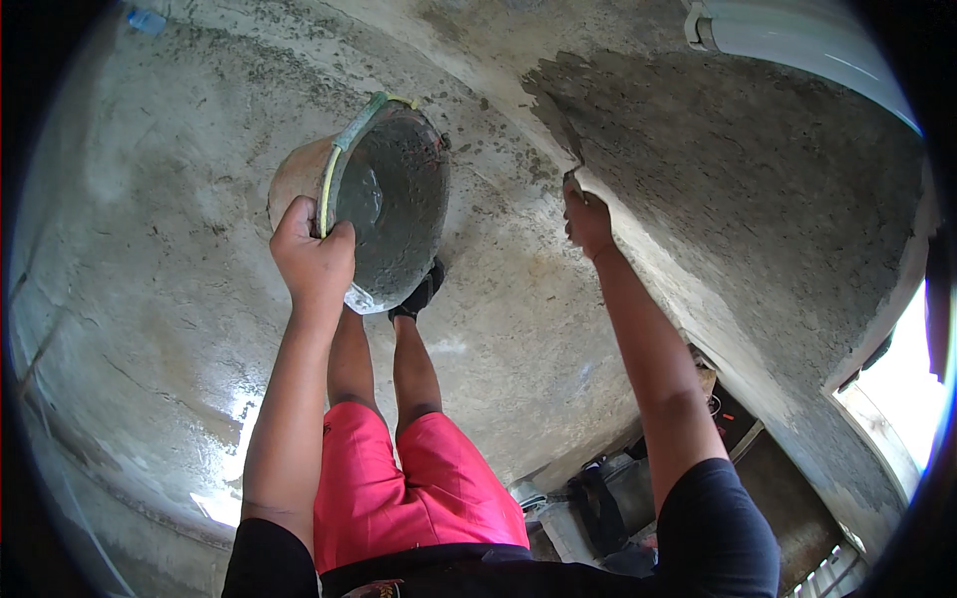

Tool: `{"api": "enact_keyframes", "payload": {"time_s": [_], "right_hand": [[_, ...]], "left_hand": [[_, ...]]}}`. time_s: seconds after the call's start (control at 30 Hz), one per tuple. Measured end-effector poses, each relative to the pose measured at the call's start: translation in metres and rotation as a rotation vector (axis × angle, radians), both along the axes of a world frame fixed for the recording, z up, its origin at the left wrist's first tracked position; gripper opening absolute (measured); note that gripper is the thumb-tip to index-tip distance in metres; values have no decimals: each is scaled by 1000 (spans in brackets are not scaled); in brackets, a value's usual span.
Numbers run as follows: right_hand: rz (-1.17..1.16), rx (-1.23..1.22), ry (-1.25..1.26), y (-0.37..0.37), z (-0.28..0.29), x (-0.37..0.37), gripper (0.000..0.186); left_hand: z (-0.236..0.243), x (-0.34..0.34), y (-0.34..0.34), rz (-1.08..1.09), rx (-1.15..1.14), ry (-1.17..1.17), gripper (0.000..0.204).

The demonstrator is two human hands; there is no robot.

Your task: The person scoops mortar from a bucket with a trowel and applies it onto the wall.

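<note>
My left hand (317, 254) is closed on the rim of a bucket (297, 171), beside its yellow-green handle (333, 164). The bucket is tilted so that its mouth shows, and grey wet mortar (404, 199) coats the inside. Further right, my right hand (588, 217) is closed around the grip of a trowel (572, 149). Its thin blade is seen nearly edge-on against the wall, at the border of a darker, freshly coated patch (738, 169). Most of the trowel's grip is hidden by my fingers.
Rough concrete floor (179, 219) spreads under and left of the bucket. The wall rises on the right, with a white pipe-like fixture (797, 35) above and a bright opening (902, 389) lower down. Dark clothing (598, 503) and clutter lie at the lower right. A blue object (147, 20) sits far left.
</note>
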State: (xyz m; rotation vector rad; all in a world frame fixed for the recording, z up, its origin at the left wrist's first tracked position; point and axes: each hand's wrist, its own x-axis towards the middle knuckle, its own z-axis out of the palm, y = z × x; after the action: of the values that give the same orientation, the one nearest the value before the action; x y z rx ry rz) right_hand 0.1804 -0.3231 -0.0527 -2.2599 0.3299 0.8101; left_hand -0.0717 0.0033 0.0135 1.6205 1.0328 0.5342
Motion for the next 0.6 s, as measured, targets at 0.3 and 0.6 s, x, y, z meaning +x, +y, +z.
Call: {"api": "enact_keyframes", "payload": {"time_s": [0.3, 0.6], "right_hand": [[124, -83, -6, 39, -27, 23, 44], [-24, 12, -31, 35, -19, 17, 47]], "left_hand": [[-12, 5, -2, -9, -34, -20, 18], [-17, 3, -3, -23, -26, 1, 18]]}}
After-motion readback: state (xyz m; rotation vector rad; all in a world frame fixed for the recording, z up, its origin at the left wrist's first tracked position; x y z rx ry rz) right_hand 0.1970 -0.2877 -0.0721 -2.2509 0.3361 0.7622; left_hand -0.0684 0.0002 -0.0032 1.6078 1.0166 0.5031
